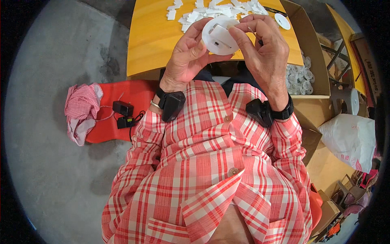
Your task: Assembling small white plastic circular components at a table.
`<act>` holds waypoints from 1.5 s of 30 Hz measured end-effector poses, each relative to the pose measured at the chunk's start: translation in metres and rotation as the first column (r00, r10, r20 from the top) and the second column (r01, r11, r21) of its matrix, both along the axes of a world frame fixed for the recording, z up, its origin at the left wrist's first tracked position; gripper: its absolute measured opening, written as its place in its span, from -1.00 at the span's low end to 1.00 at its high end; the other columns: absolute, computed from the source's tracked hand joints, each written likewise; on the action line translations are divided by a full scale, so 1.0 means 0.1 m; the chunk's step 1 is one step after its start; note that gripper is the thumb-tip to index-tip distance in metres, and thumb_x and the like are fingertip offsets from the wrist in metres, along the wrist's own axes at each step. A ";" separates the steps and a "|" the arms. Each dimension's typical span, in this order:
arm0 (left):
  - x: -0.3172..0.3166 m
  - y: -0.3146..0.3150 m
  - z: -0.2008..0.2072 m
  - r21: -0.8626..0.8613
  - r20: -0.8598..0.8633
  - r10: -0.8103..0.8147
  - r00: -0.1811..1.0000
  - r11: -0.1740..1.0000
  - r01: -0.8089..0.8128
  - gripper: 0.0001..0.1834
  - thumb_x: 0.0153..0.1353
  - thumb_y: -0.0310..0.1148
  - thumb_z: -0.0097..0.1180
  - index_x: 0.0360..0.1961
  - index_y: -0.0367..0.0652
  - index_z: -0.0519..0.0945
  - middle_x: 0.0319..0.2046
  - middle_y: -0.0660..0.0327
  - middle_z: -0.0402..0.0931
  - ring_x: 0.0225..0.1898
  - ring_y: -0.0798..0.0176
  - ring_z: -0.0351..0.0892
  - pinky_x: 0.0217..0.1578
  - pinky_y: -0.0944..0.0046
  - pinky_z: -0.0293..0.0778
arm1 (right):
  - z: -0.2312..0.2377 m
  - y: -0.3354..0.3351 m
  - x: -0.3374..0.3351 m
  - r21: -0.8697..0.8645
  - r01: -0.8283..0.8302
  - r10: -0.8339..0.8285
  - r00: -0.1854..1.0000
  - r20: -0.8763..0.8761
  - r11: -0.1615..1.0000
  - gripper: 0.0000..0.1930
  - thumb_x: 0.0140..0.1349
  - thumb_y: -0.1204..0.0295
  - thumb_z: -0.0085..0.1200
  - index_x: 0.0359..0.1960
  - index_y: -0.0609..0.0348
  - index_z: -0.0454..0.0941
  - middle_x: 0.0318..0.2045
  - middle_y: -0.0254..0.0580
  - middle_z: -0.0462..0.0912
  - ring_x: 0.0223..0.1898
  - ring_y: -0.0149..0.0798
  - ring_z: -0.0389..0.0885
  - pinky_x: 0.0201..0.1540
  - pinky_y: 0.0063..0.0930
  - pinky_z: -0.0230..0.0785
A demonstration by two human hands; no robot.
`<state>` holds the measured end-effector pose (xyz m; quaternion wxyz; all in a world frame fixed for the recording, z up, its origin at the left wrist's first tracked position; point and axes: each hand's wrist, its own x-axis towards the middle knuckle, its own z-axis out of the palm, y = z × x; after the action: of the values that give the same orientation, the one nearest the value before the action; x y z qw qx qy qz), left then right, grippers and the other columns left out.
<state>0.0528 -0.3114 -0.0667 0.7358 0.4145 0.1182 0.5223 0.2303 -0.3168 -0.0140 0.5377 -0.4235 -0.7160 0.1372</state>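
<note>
Above the table's near edge, my left hand [187, 57] grips a round white plastic disc [211, 48] by its left side, the thumb on its face. On the disc lies a flat white rectangular piece [219, 34], and a small dark slot shows below it. My right hand [266, 51] is closed, with its thumb and forefinger pressed at the disc's upper right edge. A thin tool with a dark end [260, 41] is tucked among the right hand's fingers; its exact kind is unclear.
Many flat white pieces [195, 17] are heaped on the yellow table [150, 44], near another white disc [282, 21] and a black pen-like object [275, 11]. At right, a cardboard box [315, 49] holds clear round parts. Left, a red seat [111, 91] bears black adapters and cloth.
</note>
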 end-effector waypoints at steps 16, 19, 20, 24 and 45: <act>-0.07 -0.01 0.03 -0.019 -0.073 0.027 0.997 0.999 -0.028 -0.19 0.14 -0.27 0.16 0.33 -0.05 -0.02 0.22 0.11 0.17 0.23 0.01 0.22 0.14 -0.19 0.29 | -0.08 0.04 -0.10 0.011 0.004 -0.004 0.999 -0.038 1.000 -0.88 0.08 0.47 0.23 -0.39 0.24 0.59 -0.35 -0.31 0.54 -0.54 -0.56 0.27 -0.53 -0.67 0.15; -0.07 -0.01 0.03 -0.015 -0.075 0.031 0.997 0.999 -0.033 -0.19 0.14 -0.27 0.17 0.33 -0.06 -0.02 0.22 0.10 0.17 0.23 0.01 0.22 0.14 -0.19 0.30 | -0.13 0.08 -0.09 0.024 -0.012 0.013 0.998 -0.054 1.000 -0.88 0.08 0.47 0.23 -0.38 0.24 0.60 -0.34 -0.31 0.54 -0.56 -0.56 0.25 -0.54 -0.67 0.13; -0.07 -0.01 0.02 -0.014 -0.082 0.039 0.996 0.999 -0.041 -0.18 0.14 -0.27 0.17 0.33 -0.06 -0.02 0.22 0.10 0.17 0.23 0.02 0.22 0.14 -0.19 0.30 | -0.14 0.09 -0.09 0.046 -0.030 0.033 0.997 -0.068 0.998 -0.88 0.08 0.47 0.22 -0.38 0.24 0.60 -0.34 -0.31 0.55 -0.57 -0.56 0.24 -0.54 -0.67 0.12; -0.05 0.00 0.01 0.010 -0.035 0.028 0.999 1.000 -0.027 -0.36 0.20 -0.29 0.09 0.26 -0.12 0.13 0.20 0.14 0.20 0.20 0.09 0.27 0.09 -0.11 0.39 | -0.10 0.06 -0.10 -0.003 0.011 -0.011 0.999 -0.041 1.000 -0.88 0.07 0.46 0.23 -0.38 0.23 0.60 -0.33 -0.31 0.55 -0.58 -0.56 0.22 -0.55 -0.67 0.12; -0.06 0.00 0.02 0.030 -0.039 0.035 0.999 0.999 -0.034 -0.39 0.21 -0.32 0.09 0.24 -0.11 0.16 0.19 0.12 0.22 0.21 0.08 0.26 0.09 -0.12 0.39 | -0.13 0.07 -0.10 0.037 -0.009 0.010 0.999 -0.032 0.999 -0.88 0.07 0.47 0.23 -0.39 0.24 0.59 -0.33 -0.29 0.55 -0.54 -0.54 0.29 -0.53 -0.66 0.16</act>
<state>0.0472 -0.3114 -0.0648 0.7181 0.4332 0.1323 0.5285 0.2206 -0.3097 -0.0270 0.5563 -0.4078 -0.7116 0.1335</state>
